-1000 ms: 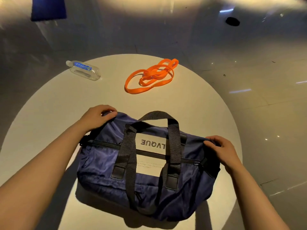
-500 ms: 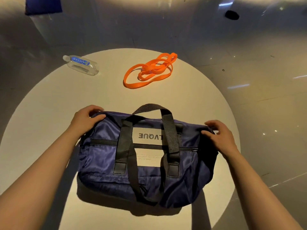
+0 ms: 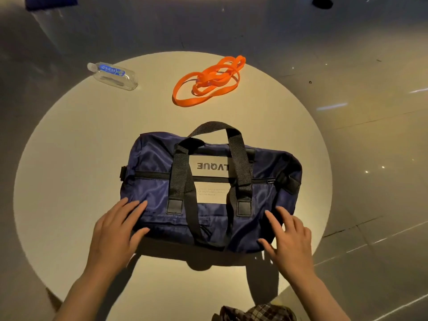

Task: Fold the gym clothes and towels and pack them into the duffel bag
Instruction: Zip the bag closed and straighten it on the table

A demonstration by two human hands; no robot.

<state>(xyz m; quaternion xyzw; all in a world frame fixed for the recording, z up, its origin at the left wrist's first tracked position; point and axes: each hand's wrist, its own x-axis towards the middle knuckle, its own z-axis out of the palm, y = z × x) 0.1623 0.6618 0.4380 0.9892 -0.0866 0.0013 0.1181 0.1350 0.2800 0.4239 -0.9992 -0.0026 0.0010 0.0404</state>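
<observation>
While the zip along its top remains closed, the duffel bag [image 3: 208,188] lies flat at the centre of the round table [image 3: 69,140], and packing has not visibly begun.

Water bottle [image 3: 112,73]: lies on its side at the far left of the table, well apart from the bag.

Left hand [image 3: 115,235]: rests on the near left corner of the bag; fingers straight and spread apart, pressing the fabric, clamped on nothing.

Duffel bag: navy fabric, black handles [image 3: 183,179] draped over the top panel; the printed label reads upside down from the near side; the zip pull sits at the right end.

Orange band [image 3: 208,82]: a tangled loop on the far side of the table, right of the bottle, apart from the bag.

Right hand [image 3: 289,239]: rests on the near right corner of the bag; fingers extended and splayed, touching the fabric, holding nothing.

Plaid cloth [image 3: 254,312]: partly visible at the near edge of the view; type cannot be determined.

Task progress: judged early or between stages. No folded clothes or towels are visible on the table; the contents of the bag cannot be determined.

Remaining work: judged to include opening the zip, folding the garments and placing them inside.
</observation>
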